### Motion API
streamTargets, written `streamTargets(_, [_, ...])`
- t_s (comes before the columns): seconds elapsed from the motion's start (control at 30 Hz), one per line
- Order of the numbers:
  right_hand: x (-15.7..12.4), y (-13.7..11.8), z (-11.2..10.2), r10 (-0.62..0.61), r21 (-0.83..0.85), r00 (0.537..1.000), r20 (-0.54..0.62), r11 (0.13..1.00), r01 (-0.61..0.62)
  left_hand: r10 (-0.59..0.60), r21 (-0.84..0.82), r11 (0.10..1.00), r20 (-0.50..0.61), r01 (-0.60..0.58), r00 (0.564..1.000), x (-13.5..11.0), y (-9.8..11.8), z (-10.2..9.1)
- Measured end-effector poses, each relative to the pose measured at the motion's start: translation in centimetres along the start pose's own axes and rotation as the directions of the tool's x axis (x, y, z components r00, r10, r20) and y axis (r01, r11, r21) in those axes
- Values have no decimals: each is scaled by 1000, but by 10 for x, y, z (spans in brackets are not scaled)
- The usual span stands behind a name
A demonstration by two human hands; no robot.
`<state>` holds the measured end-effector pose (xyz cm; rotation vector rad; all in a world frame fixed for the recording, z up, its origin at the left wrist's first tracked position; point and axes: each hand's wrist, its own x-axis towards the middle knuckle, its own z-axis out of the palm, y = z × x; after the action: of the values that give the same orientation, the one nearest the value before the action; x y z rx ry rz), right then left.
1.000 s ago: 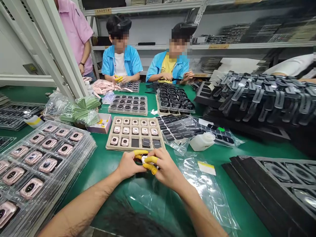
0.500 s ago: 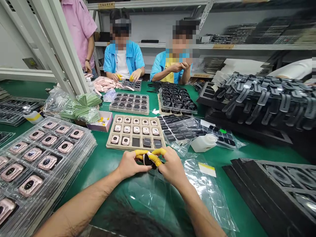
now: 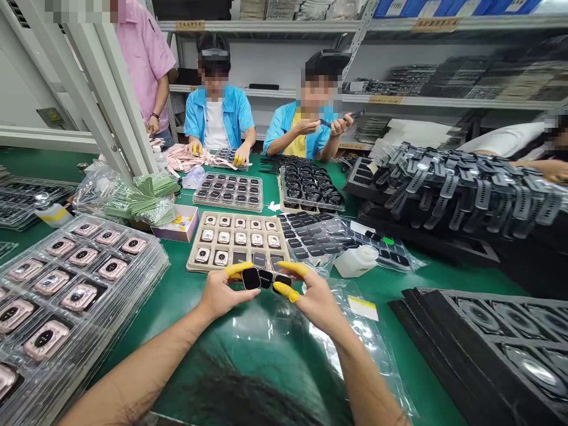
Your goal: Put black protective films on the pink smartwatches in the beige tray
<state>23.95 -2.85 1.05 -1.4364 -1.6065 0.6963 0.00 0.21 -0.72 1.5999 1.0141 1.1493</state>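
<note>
My left hand (image 3: pixel 218 294), with a yellow cot on a fingertip, is closed on a square watch body (image 3: pixel 251 278) by its edges, its dark screen towards me. My right hand (image 3: pixel 313 293), also in yellow finger cots, pinches a black square film (image 3: pixel 281 283). Between the hands shows another black square with pale lettering (image 3: pixel 265 278); whether it joins the film is unclear. Just beyond them lies a beige tray (image 3: pixel 190 260) holding rows of watch bodies, with lettered black squares in its near right pockets.
Stacked clear trays of pink watch bodies (image 3: pixel 148 269) stand left. Right of the beige tray lie sheets of black squares (image 3: pixel 310 236) and a white bottle (image 3: pixel 356 261). Clear plastic bags (image 3: pixel 368 349) and black foam trays (image 3: pixel 417 313) lie right. Co-workers sit across the table.
My hands have moved apart a little and the watch body has turned, so its dark screen now faces me. The black squares beside it have come into view.
</note>
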Motion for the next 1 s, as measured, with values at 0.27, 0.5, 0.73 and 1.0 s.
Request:
streamTargets(0.27, [4, 8, 7, 181, 269, 981, 65, 944, -192, 46, 27, 999, -4, -45, 999, 1, -4, -3])
streamTargets(0.5, [7, 10, 13, 293, 416, 956, 33, 865, -279, 188, 236, 951, 69, -199, 980, 6, 0, -12])
streamTargets(0.73, [6, 12, 15, 322, 371, 947, 0, 879, -299, 55, 125, 990, 53, -62, 997, 7, -3, -14])
streamTargets(1.0, [9, 10, 17, 306, 419, 952, -5, 865, -276, -195, -120, 972, 71, 203, 978, 11, 2, -8])
